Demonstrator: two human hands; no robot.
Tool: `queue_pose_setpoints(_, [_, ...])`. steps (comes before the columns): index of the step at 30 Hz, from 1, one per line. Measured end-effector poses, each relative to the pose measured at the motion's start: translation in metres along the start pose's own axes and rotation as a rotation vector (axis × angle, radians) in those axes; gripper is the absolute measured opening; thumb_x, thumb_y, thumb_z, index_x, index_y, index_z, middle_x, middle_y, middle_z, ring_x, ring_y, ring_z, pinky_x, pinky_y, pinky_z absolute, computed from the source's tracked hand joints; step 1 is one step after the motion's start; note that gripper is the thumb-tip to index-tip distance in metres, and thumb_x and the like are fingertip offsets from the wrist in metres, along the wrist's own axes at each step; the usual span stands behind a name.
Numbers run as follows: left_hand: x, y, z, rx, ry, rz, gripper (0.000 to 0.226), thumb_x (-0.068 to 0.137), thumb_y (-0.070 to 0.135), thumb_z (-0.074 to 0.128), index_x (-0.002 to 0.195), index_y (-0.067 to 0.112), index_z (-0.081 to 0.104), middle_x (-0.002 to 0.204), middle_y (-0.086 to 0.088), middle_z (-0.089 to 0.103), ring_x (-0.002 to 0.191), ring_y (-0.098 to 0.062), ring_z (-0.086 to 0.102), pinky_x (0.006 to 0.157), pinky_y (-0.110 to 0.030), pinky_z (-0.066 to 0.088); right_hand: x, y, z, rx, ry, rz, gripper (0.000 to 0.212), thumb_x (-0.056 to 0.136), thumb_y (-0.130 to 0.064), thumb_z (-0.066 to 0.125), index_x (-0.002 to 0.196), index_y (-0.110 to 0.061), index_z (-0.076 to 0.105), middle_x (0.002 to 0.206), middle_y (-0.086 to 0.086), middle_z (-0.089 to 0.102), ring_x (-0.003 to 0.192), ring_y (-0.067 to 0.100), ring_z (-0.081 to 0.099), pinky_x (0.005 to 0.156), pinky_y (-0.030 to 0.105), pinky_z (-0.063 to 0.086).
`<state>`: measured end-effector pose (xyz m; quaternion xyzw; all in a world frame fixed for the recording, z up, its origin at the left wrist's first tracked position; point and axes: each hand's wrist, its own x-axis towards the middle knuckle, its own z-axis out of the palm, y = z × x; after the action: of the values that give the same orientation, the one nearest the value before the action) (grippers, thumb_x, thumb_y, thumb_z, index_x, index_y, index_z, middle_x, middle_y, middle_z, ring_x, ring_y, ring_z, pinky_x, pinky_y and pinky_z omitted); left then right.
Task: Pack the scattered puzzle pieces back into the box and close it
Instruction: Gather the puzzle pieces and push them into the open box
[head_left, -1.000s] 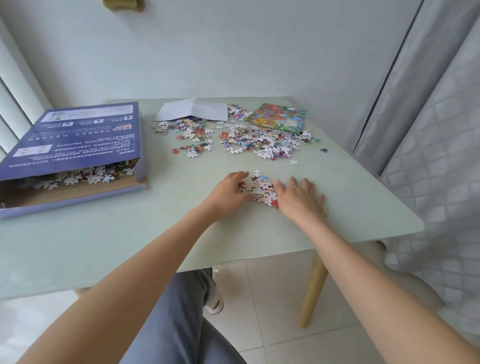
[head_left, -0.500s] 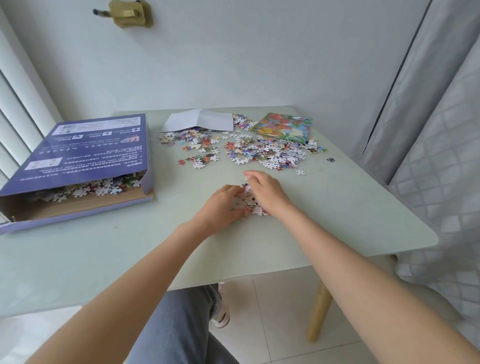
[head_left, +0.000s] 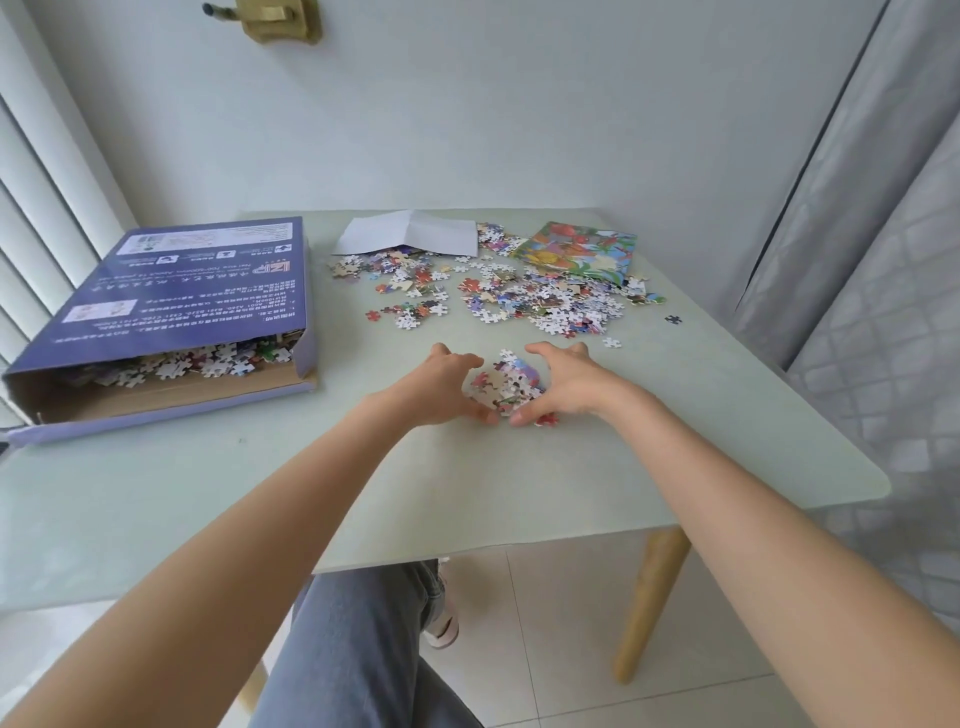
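A small heap of puzzle pieces (head_left: 505, 385) lies mid-table, cupped between my left hand (head_left: 440, 385) and my right hand (head_left: 567, 383). Both hands curve around the heap with thumbs nearly touching at its near side. A wide scatter of loose puzzle pieces (head_left: 524, 296) covers the far part of the table. The purple puzzle box (head_left: 182, 291) lies at the left, its near end open, with several pieces visible inside.
A folded white paper (head_left: 410, 238) and a colourful picture sheet (head_left: 582, 248) lie at the far edge of the pale green table (head_left: 467, 493). A lone dark piece (head_left: 673, 319) lies near the right edge. Grey curtains hang at right, blinds at left.
My hands have swept the small heap together, my right hand coming in from the right, and now cup it from both sides. The camera view has tilted up a little.
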<state>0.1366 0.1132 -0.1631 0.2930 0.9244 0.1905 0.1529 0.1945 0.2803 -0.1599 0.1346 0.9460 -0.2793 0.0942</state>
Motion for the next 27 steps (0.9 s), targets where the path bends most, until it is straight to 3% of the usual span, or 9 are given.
queue_pose_setpoints(3, [0.011,0.004,-0.005,0.038,-0.038,-0.010,0.087,0.073,0.045,0.073,0.144,0.023,0.030,0.134,-0.010,0.029,0.115,-0.030,0.050,0.103,-0.036,0.038,0.012,-0.008,-0.007,-0.070,-0.056,-0.021,0.106,0.062,-0.039,0.084,0.147,-0.031,0.021,0.145,0.012,0.015,0.135,0.030,0.031,0.109,0.036,0.029])
queue_pose_setpoints(5, [0.017,0.005,-0.008,0.071,-0.073,-0.022,0.084,0.072,0.048,0.072,0.143,0.028,0.031,0.132,-0.009,0.027,0.114,-0.031,0.050,0.100,-0.036,0.040,0.019,-0.013,-0.012,-0.140,-0.107,-0.062,0.101,0.061,-0.037,0.085,0.145,-0.030,0.028,0.143,0.010,0.021,0.132,0.026,0.035,0.101,0.031,0.036])
queue_pose_setpoints(7, [0.020,0.004,-0.008,0.081,-0.091,-0.018,0.080,0.072,0.049,0.072,0.140,0.030,0.035,0.129,-0.008,0.027,0.110,-0.031,0.051,0.096,-0.035,0.041,0.023,-0.018,-0.014,-0.151,-0.145,-0.096,0.093,0.061,-0.031,0.086,0.140,-0.027,0.037,0.135,0.007,0.032,0.120,0.021,0.044,0.087,0.025,0.042])
queue_pose_setpoints(12, [0.012,-0.003,0.001,-0.076,0.014,0.046,0.064,0.075,0.037,0.074,0.130,0.022,0.046,0.122,-0.009,0.035,0.106,-0.028,0.053,0.091,-0.030,0.042,0.025,-0.025,-0.014,-0.132,-0.166,-0.144,0.071,0.064,-0.021,0.085,0.125,-0.019,0.049,0.118,0.004,0.046,0.097,0.017,0.050,0.072,0.022,0.045])
queue_pose_setpoints(16, [0.008,-0.003,0.002,-0.053,0.089,0.080,0.052,0.080,0.035,0.069,0.124,0.014,0.051,0.114,-0.010,0.043,0.104,-0.028,0.051,0.081,-0.025,0.036,0.026,-0.029,-0.010,-0.163,-0.104,-0.200,0.057,0.065,-0.020,0.083,0.115,-0.020,0.056,0.117,0.003,0.053,0.098,0.016,0.049,0.077,0.025,0.041])
queue_pose_setpoints(21, [0.004,-0.001,-0.009,-0.051,0.144,0.037,0.037,0.087,0.026,0.062,0.119,0.008,0.055,0.115,-0.016,0.057,0.106,-0.030,0.052,0.074,-0.028,0.037,0.028,-0.037,-0.004,-0.098,-0.023,-0.199,0.047,0.072,-0.016,0.076,0.115,-0.022,0.058,0.114,0.004,0.057,0.086,0.018,0.056,0.059,0.024,0.042])
queue_pose_setpoints(25, [-0.008,-0.011,-0.019,-0.121,0.236,-0.010,0.028,0.085,0.019,0.064,0.110,0.007,0.061,0.104,-0.015,0.064,0.096,-0.030,0.057,0.065,-0.026,0.038,0.027,-0.053,0.001,-0.050,0.036,-0.247,0.032,0.077,-0.018,0.071,0.108,-0.023,0.064,0.110,0.005,0.062,0.074,0.015,0.055,0.056,0.026,0.041])
queue_pose_setpoints(27, [-0.017,-0.022,-0.027,-0.185,0.302,-0.046,0.022,0.084,0.013,0.064,0.105,0.007,0.065,0.093,-0.012,0.065,0.081,-0.024,0.054,0.051,-0.015,0.036,0.026,-0.063,0.005,-0.039,0.075,-0.273,0.024,0.080,-0.014,0.068,0.103,-0.020,0.066,0.108,0.005,0.063,0.068,0.014,0.054,0.052,0.024,0.038])
